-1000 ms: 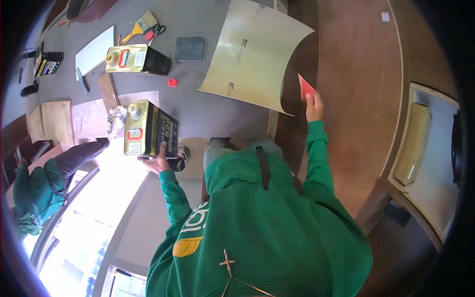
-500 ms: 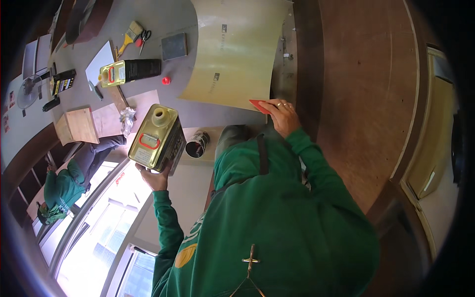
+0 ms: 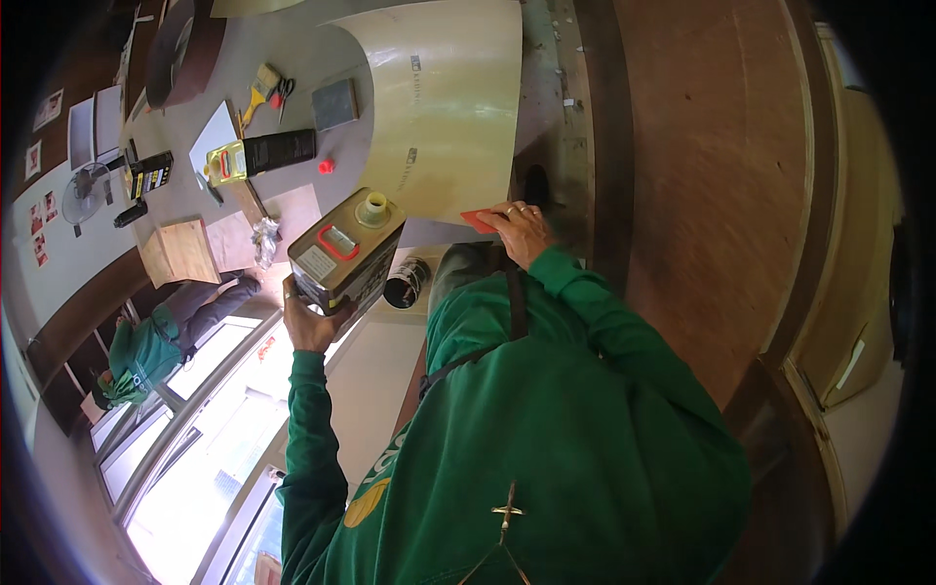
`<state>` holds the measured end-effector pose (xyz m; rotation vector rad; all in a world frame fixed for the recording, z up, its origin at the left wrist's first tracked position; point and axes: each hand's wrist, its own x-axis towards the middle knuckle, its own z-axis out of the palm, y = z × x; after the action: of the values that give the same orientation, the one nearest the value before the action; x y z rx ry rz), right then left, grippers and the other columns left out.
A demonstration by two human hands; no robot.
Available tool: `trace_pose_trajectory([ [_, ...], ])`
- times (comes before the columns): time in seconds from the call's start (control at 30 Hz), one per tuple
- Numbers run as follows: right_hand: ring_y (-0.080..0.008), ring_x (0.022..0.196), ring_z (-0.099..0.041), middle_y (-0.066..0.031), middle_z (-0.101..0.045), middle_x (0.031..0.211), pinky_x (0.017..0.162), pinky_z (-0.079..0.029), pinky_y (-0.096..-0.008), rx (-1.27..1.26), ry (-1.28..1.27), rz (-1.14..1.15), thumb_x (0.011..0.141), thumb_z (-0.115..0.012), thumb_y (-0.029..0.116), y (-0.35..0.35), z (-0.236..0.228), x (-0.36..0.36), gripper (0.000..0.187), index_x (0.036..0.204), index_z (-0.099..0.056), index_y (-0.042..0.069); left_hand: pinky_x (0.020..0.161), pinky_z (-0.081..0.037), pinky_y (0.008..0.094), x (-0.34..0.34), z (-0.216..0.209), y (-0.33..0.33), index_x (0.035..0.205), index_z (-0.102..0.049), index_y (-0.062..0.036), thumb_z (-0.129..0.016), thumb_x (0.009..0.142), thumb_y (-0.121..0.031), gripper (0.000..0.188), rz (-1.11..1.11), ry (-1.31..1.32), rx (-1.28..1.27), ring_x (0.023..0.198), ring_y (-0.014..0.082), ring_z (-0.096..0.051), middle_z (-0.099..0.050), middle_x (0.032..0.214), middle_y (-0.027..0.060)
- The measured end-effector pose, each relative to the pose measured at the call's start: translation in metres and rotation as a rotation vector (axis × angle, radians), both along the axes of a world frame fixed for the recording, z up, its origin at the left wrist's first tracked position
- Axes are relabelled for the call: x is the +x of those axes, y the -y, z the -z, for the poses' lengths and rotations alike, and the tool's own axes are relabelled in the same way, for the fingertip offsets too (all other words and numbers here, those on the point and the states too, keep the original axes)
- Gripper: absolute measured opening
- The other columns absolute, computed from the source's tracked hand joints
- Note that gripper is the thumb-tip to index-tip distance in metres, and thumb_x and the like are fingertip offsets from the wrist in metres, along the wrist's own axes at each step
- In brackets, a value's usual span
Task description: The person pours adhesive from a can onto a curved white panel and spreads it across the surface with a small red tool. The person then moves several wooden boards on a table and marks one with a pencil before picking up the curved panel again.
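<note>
My left hand (image 3: 314,320) grips the lower end of a rectangular metal can (image 3: 343,252), gold on top with dark sides. The can is held tilted, its round spout uncapped and its red-rimmed handle facing up. In my right hand (image 3: 525,232) is a thin red spreader (image 3: 479,221), pinched at the near edge of a glossy yellowish sheet (image 3: 444,107) that curves over the table. Just right of the held can stands a small dark open tin (image 3: 407,285), its inside dark. A red cap (image 3: 326,167) lies on the table beyond the can.
A second metal can (image 3: 263,156) lies or stands on the grey table beside a yellow-handled brush (image 3: 261,93), scissors (image 3: 284,90) and a dark block (image 3: 335,104). A wooden piece (image 3: 185,252) and crumpled foil (image 3: 264,240) sit to the left. Another person (image 3: 151,341) in green is at far left.
My left hand has brought the can rightward and turned it. My right hand with the spreader has shifted slightly left in the view, which itself has moved a little.
</note>
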<state>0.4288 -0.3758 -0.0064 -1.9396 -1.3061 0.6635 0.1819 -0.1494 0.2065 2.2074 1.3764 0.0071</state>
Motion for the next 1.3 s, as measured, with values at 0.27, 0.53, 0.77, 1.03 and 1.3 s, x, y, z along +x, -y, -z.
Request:
trace_pose_trajectory([
  [0.27, -0.0249, 0.103, -0.054, -0.0014, -0.059, 0.112, 0.087, -0.038, -0.0392, 0.034, 0.007, 0.069, 0.078, -0.059, 0.001, 0.002, 0.007, -0.002, 0.046, 0.120, -0.061, 0.019, 0.084, -0.050, 0.0350, 0.034, 0.001, 0.008, 0.112, -0.047, -0.0004, -0.091, 0.047, -0.015, 0.080, 0.073, -0.135, -0.019, 0.093, 0.0245, -0.062, -0.062, 0.103, 0.0145],
  [0.53, -0.0264, 0.101, -0.054, -0.0027, -0.059, 0.113, 0.086, -0.040, -0.0399, 0.086, -0.047, 0.106, 0.079, -0.057, 0.000, 0.002, -0.001, 0.002, 0.046, 0.122, -0.059, 0.018, 0.082, -0.052, 0.0353, 0.044, 0.005, 0.005, 0.111, -0.047, -0.0003, -0.090, 0.049, -0.014, 0.077, 0.123, -0.085, -0.037, 0.091, 0.0249, -0.064, -0.064, 0.101, 0.0140],
  [0.77, -0.0287, 0.098, -0.054, -0.0056, -0.057, 0.108, 0.085, -0.043, -0.0417, 0.155, -0.067, 0.157, 0.082, -0.058, 0.001, -0.003, -0.009, 0.006, 0.047, 0.127, -0.057, 0.017, 0.083, -0.051, 0.0347, 0.047, 0.008, 0.001, 0.112, -0.047, -0.0010, -0.090, 0.048, -0.014, 0.078, 0.152, -0.021, -0.061, 0.091, 0.0253, -0.065, -0.065, 0.101, 0.0140],
  [1.03, -0.0306, 0.095, -0.055, -0.0079, -0.058, 0.106, 0.083, -0.045, -0.0414, 0.171, -0.126, 0.215, 0.082, -0.058, -0.001, -0.005, -0.016, 0.012, 0.046, 0.126, -0.058, 0.015, 0.084, -0.051, 0.0345, 0.049, 0.013, -0.001, 0.112, -0.047, -0.0018, -0.091, 0.047, -0.014, 0.080, 0.127, -0.038, -0.108, 0.093, 0.0256, -0.065, -0.065, 0.102, 0.0135],
  [1.3, -0.0311, 0.093, -0.055, -0.0087, -0.058, 0.104, 0.083, -0.045, -0.0412, 0.191, -0.098, 0.247, 0.083, -0.056, -0.001, -0.004, -0.012, 0.025, 0.044, 0.125, -0.059, 0.014, 0.083, -0.051, 0.0357, 0.049, 0.016, -0.001, 0.109, -0.047, -0.0035, -0.090, 0.048, -0.014, 0.075, 0.140, -0.035, -0.101, 0.092, 0.0278, -0.064, -0.064, 0.101, 0.0138],
])
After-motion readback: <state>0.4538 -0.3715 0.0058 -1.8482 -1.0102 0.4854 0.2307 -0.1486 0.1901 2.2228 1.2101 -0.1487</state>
